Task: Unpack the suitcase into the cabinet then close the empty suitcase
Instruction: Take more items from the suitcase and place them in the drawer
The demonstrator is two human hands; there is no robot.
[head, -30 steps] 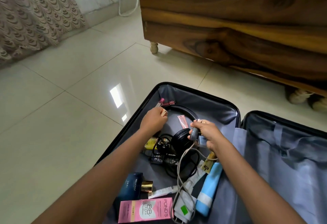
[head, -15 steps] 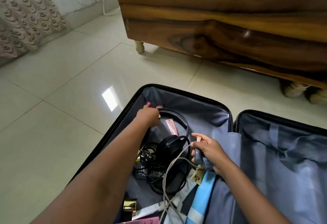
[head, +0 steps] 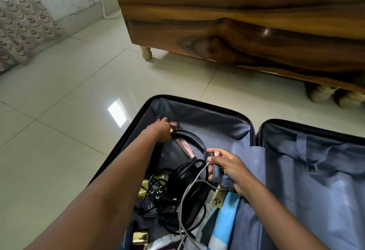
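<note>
Two hands at work in the open suitcase [head: 213,123]

On my feed the suitcase lies flat and open on the tiled floor [head: 59,111], just in front of a wooden unit [head: 237,38] on turned legs; I cannot tell whether that is the cabinet. The left half holds the loose things, and a grey divider [head: 316,180] covers the right half.

The left hand [head: 161,131] reaches into the far left corner of the left half, fingers curled round a small pink-tipped stick [head: 158,119]. A dark red bottle [head: 174,124] lies just beside its fingers. The right hand [head: 231,168] hovers over the middle of the case, gripping blue-grey bottles [head: 216,171] in the palm and pinching a rose-gold cap [head: 216,153] between thumb and forefinger. A grey cable [head: 197,174] runs up to that hand.

Between the hands I see black headphones [head: 185,172], with a pink tube [head: 186,149] lying inside the arc of the band. Nearer me are a black charger [head: 158,198] with its tangled lead, a light blue tube [head: 225,224] and a gold cap [head: 140,237]. A patterned curtain [head: 19,22] hangs at far left
</note>
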